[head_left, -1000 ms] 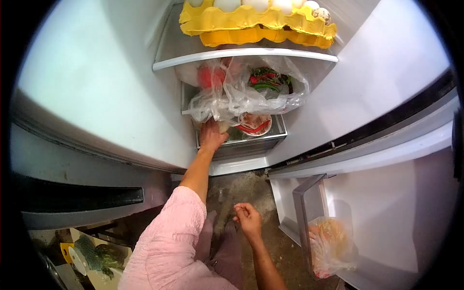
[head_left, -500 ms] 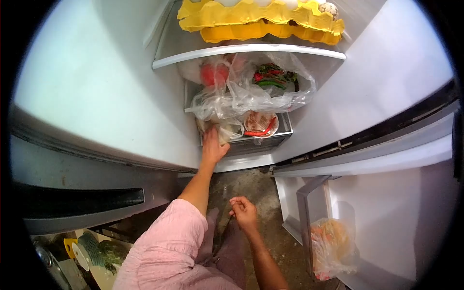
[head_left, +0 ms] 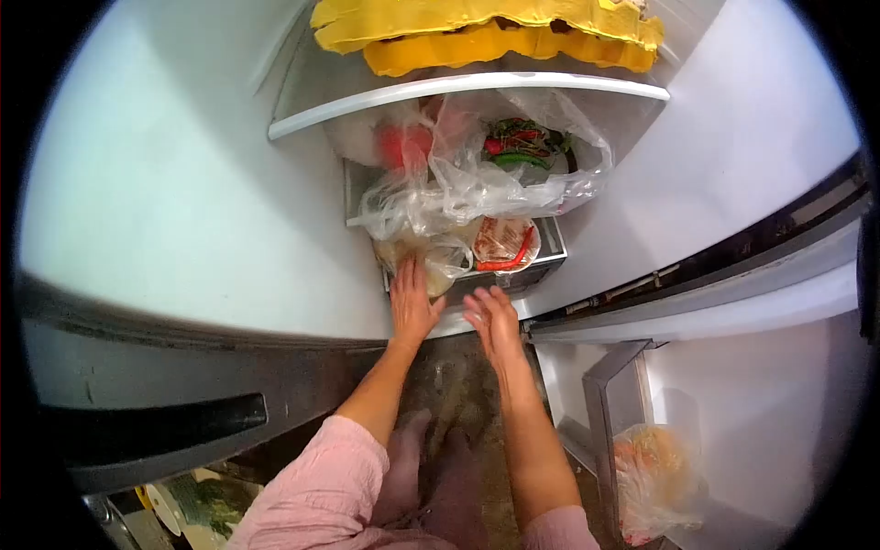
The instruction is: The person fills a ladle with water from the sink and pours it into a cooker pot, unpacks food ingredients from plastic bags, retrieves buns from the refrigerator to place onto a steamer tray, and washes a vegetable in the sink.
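Note:
My left hand [head_left: 415,301] rests with its fingers spread against a clear plastic bag [head_left: 447,259] at the left of the lower drawer [head_left: 553,240]. Below the drawer front, my right hand [head_left: 492,318] hangs with fingers apart and nothing in it. A wrapped round pack [head_left: 501,240] with a red chili [head_left: 522,252] lies in the drawer, right of the bag. On the shelf above are a large clear bag [head_left: 467,191], a red item [head_left: 403,145] seen through plastic, and red and green chilies [head_left: 521,145].
Yellow egg trays [head_left: 513,46] stand on the upper shelf [head_left: 458,85]. The open fridge door [head_left: 770,412] at the right holds a bag of orange items [head_left: 655,472]. A dark handle [head_left: 156,429] runs along the left door. Wet-looking floor [head_left: 440,367] shows below.
My right hand has risen toward the drawer and its fingers have spread. My left hand stays at the bag with its fingers more visible. The view has shifted slightly.

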